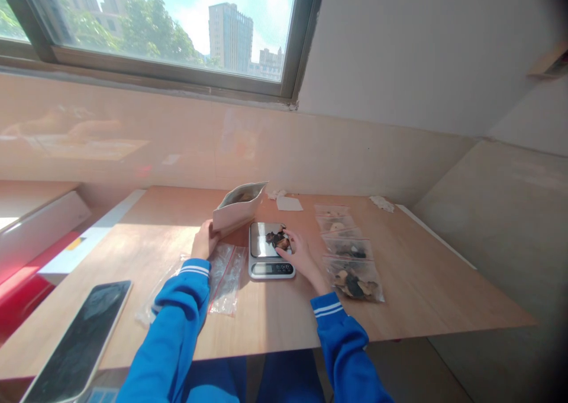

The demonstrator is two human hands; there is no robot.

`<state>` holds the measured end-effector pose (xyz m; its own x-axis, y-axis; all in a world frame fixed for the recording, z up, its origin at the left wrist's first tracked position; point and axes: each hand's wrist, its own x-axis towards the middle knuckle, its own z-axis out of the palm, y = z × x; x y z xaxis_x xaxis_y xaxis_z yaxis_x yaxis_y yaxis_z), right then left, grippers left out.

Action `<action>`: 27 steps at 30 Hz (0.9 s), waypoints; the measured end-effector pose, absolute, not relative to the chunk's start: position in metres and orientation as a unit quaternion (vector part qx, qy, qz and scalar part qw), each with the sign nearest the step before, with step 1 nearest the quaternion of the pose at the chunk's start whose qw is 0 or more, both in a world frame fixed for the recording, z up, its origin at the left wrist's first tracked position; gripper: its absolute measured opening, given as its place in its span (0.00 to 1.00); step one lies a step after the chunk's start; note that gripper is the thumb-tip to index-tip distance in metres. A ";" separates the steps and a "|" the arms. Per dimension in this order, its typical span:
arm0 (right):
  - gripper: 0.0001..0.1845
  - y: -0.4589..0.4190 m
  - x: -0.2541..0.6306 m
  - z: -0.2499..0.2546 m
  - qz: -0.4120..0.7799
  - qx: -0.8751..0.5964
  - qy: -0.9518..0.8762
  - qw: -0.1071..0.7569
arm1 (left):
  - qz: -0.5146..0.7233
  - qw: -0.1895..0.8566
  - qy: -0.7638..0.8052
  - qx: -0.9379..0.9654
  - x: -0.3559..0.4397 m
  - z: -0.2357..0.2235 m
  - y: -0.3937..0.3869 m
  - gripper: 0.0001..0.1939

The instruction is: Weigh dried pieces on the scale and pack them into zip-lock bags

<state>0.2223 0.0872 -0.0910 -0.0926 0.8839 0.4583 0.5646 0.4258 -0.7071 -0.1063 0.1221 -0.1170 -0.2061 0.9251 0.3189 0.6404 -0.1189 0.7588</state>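
While your left hand (205, 241) clasps the tilted bag (236, 216) beside the scale (259, 241), seemingly to steady its open mouth, your right hand (302, 256) spreads thumb and fingers around the dried pieces (274, 238) on top.

Left arm (166, 332) and right arm (348, 350) reach forward; left grip (204, 240) curls inward, right grip (302, 255) parts thumb from fingers.

So your tabletop (421, 279) is pale wood, sunlit on the left. You've got the digital scale (261, 240) sitting mid-table, loose clear bags (228, 279) just left of it and a column of filled zip bags (355, 281) to its right. Your phone (82, 344) sits near left, white slip (289, 204) and crumpled scrap (381, 203) farther back.
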 end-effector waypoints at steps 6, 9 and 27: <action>0.24 0.079 0.222 -0.088 0.149 -0.511 -0.733 0.423 | 0.434 0.162 0.642 0.611 -0.107 -0.118 0.123 0.22; 0.23 0.077 0.220 -0.077 0.142 -0.508 -0.722 0.448 | 0.432 0.160 0.641 0.614 -0.107 -0.118 0.123 0.22; 0.20 0.070 0.168 -0.052 0.090 -0.503 -0.775 0.372 | 0.437 0.153 0.636 0.618 -0.109 -0.124 0.127 0.23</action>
<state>0.1683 0.0704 -0.0521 -0.2177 0.8464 0.4860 0.7120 0.4784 -0.5140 -0.1091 0.1269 -0.1236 -0.1899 0.9191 0.3453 0.6516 -0.1451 0.7445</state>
